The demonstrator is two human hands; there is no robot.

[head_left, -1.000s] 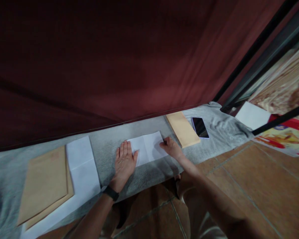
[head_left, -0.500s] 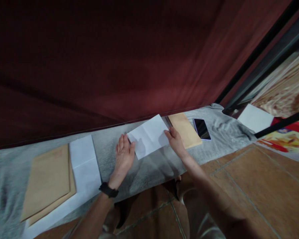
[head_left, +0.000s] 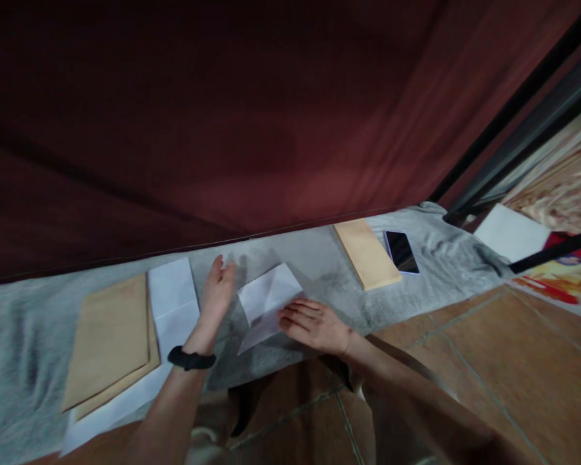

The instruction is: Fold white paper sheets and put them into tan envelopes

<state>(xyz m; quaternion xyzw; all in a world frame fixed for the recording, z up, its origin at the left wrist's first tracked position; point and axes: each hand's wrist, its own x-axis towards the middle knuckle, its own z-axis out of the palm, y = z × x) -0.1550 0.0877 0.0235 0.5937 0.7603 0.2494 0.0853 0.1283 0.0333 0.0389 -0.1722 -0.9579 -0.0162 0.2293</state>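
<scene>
A white sheet of paper [head_left: 271,290] with creases lies on the grey cloth in front of me, its near part bent up as a flap. My right hand [head_left: 314,326] is at the sheet's near right edge, fingers close together over the paper; the thumb is hidden. To the left of the sheet, my left hand [head_left: 217,287] is raised with nothing in it, thumb and fingers apart. A dark band circles the left wrist.
Brown envelopes [head_left: 109,339] rest over white creased paper [head_left: 174,290] at the left. Another brown envelope [head_left: 368,252] and a phone [head_left: 401,252] lie at the right on the grey cloth [head_left: 314,252]. Behind hangs a dark red curtain [head_left: 271,142]; black bars [head_left: 513,123] stand at right.
The white sheet has shifted left and toward me, and its near part is now bent. My right hand moved left with it; my left hand came off the sheet.
</scene>
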